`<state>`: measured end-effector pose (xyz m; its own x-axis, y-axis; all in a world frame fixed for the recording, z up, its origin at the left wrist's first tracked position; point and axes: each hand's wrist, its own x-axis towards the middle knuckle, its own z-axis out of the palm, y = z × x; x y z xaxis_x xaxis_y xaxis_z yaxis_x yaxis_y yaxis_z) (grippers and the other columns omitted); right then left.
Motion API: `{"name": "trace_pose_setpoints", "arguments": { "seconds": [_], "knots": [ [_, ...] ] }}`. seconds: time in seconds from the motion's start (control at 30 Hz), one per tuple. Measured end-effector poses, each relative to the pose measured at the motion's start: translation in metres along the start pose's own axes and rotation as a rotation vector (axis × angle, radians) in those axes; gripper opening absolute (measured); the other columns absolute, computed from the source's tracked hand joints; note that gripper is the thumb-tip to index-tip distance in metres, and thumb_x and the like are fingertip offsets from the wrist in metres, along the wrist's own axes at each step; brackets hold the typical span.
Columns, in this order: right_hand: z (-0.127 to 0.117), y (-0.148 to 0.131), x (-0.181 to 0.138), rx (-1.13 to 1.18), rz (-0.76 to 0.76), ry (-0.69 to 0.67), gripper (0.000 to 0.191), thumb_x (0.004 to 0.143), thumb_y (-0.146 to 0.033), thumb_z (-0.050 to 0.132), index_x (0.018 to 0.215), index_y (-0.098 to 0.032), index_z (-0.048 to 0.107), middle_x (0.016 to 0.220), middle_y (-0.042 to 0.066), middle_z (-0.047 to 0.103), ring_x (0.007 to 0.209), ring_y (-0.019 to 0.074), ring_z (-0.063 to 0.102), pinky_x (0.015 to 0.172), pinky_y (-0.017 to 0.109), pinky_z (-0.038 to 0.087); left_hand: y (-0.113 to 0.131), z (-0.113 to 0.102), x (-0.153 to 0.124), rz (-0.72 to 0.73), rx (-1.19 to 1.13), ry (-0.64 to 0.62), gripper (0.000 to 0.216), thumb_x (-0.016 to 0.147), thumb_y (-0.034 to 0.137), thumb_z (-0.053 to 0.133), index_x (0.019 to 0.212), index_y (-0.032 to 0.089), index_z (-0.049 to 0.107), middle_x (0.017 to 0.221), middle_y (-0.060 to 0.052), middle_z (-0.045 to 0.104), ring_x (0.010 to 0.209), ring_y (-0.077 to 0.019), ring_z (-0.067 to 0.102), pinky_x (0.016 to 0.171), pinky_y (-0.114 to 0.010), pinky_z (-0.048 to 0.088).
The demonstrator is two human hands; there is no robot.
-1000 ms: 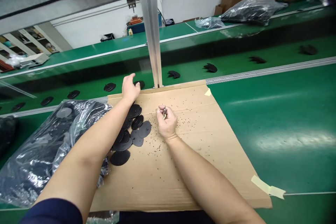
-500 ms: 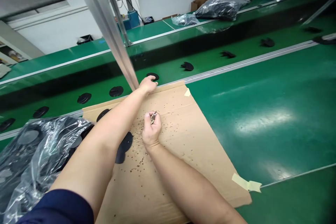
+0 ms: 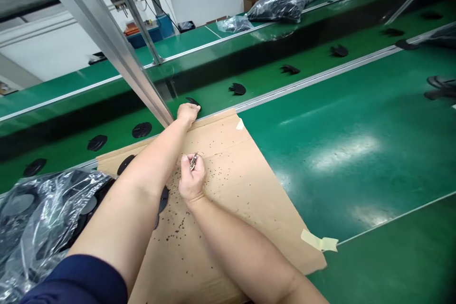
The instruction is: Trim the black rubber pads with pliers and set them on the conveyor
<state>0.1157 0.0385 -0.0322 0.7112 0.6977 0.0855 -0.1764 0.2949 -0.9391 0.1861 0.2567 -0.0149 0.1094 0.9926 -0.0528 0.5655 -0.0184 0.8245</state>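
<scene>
The left hand (image 3: 187,112) reaches past the far edge of the cardboard sheet (image 3: 228,185) to a black disc (image 3: 194,102) lying on the green conveyor belt (image 3: 270,83); its fingers are curled down over the disc's near edge, though whether they actually grip it cannot be told. The right hand (image 3: 191,179) rests on the cardboard with its fingers clenched around a small metal tool (image 3: 194,160), whose tip sticks up above the fist. Dark crumbs are scattered over the cardboard, which lies on the green worktop (image 3: 356,152) with pale tape at two corners. More black discs lie under the left forearm, beside a clear plastic bag (image 3: 39,218) full of them, and others are spaced along the belt. Across the line another person's hands work near similar bags (image 3: 280,4). No readable writing or labels show anywhere.
</scene>
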Motion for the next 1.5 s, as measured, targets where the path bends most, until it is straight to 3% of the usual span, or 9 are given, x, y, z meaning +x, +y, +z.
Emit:
{"name": "trace_pose_setpoints", "arguments": {
  "seconds": [0.13, 0.33, 0.5, 0.63, 0.9, 1.03, 1.13, 1.23, 1.5],
  "knots": [
    [0.000, 0.004, 0.002, -0.028, -0.019, 0.023, 0.030, 0.087, -0.047, 0.052, 0.080, -0.017, 0.052, 0.063, -0.003, 0.050, 0.056, 0.0113, 0.045, 0.057, 0.024, 0.040, 0.010, -0.017, -0.027, 0.080, -0.142, 0.054, 0.013, 0.081, 0.022, 0.062, 0.088, 0.012, 0.067, 0.076, -0.006, 0.065, 0.066, -0.0154, 0.062, 0.064, -0.025, 0.049],
    [0.000, 0.010, 0.008, -0.075, -0.043, 0.063, 0.032, 0.085, -0.049, 0.052, 0.080, -0.017, 0.052, 0.065, -0.002, 0.052, 0.058, 0.0118, 0.048, 0.061, 0.025, 0.041, 0.017, -0.072, -0.112, 0.239, -0.454, 0.051, 0.008, 0.071, 0.009, 0.062, 0.078, 0.013, 0.061, 0.069, -0.002, 0.060, 0.058, -0.0130, 0.058, 0.060, -0.025, 0.050],
    [-0.001, 0.010, 0.003, -0.116, -0.116, -0.008, 0.032, 0.087, -0.047, 0.052, 0.084, -0.016, 0.055, 0.070, 0.000, 0.057, 0.063, 0.0134, 0.053, 0.065, 0.027, 0.044, -0.025, -0.137, -0.181, 0.183, -0.721, 0.046, 0.031, 0.066, 0.019, 0.071, 0.095, 0.016, 0.057, 0.071, 0.000, 0.058, 0.054, -0.0103, 0.054, 0.052, -0.021, 0.047],
    [0.000, 0.003, -0.008, -0.075, -0.215, -0.193, 0.031, 0.089, -0.042, 0.052, 0.101, -0.015, 0.059, 0.090, 0.007, 0.064, 0.083, 0.0174, 0.061, 0.079, 0.031, 0.048, -0.073, -0.170, -0.221, 0.117, -0.780, 0.130, 0.044, 0.063, 0.026, 0.079, 0.101, 0.014, 0.059, 0.078, -0.003, 0.062, 0.061, -0.0107, 0.057, 0.053, -0.018, 0.044],
    [-0.004, -0.004, -0.029, -0.216, -0.226, -0.764, 0.032, 0.084, -0.036, 0.062, 0.110, -0.017, 0.059, 0.083, 0.003, 0.063, 0.070, 0.0148, 0.058, 0.070, 0.030, 0.050, -0.124, -0.164, -0.244, -0.006, -1.023, 0.320, 0.043, 0.061, 0.028, 0.083, 0.095, 0.015, 0.062, 0.086, -0.007, 0.067, 0.079, -0.0133, 0.063, 0.074, -0.021, 0.049],
    [-0.002, -0.001, -0.036, -0.256, -0.221, -0.674, 0.039, 0.081, -0.033, 0.064, 0.116, -0.018, 0.055, 0.082, 0.002, 0.061, 0.068, 0.0144, 0.057, 0.069, 0.030, 0.050, -0.127, -0.158, -0.248, 0.013, -1.133, 0.348, 0.044, 0.061, 0.026, 0.084, 0.098, 0.017, 0.061, 0.087, -0.003, 0.065, 0.082, -0.0105, 0.062, 0.077, -0.019, 0.048],
    [0.000, 0.001, -0.039, -0.256, -0.217, -0.560, 0.039, 0.082, -0.034, 0.064, 0.116, -0.017, 0.053, 0.080, 0.002, 0.060, 0.070, 0.0153, 0.056, 0.070, 0.031, 0.049, -0.124, -0.156, -0.254, -0.082, -1.193, 0.134, 0.050, 0.058, 0.028, 0.087, 0.100, 0.016, 0.061, 0.091, -0.005, 0.065, 0.082, -0.0143, 0.063, 0.073, -0.023, 0.050],
    [-0.001, 0.001, -0.040, -0.277, -0.209, -0.587, 0.035, 0.084, -0.037, 0.062, 0.111, -0.018, 0.054, 0.078, 0.001, 0.056, 0.069, 0.0150, 0.054, 0.070, 0.031, 0.048, -0.123, -0.156, -0.256, -0.170, -1.219, -0.003, 0.045, 0.057, 0.030, 0.087, 0.089, 0.014, 0.061, 0.086, -0.007, 0.065, 0.075, -0.0180, 0.063, 0.065, -0.027, 0.052],
    [-0.009, -0.005, -0.028, -0.426, -0.229, -0.651, 0.067, 0.075, -0.040, 0.070, 0.130, -0.020, 0.038, 0.098, 0.005, 0.050, 0.086, 0.0187, 0.053, 0.079, 0.035, 0.048, -0.123, -0.169, -0.252, -0.217, -1.317, 0.149, 0.041, 0.057, 0.024, 0.085, 0.088, 0.017, 0.059, 0.079, 0.000, 0.061, 0.062, -0.0126, 0.060, 0.058, -0.025, 0.051]
  ]
}}
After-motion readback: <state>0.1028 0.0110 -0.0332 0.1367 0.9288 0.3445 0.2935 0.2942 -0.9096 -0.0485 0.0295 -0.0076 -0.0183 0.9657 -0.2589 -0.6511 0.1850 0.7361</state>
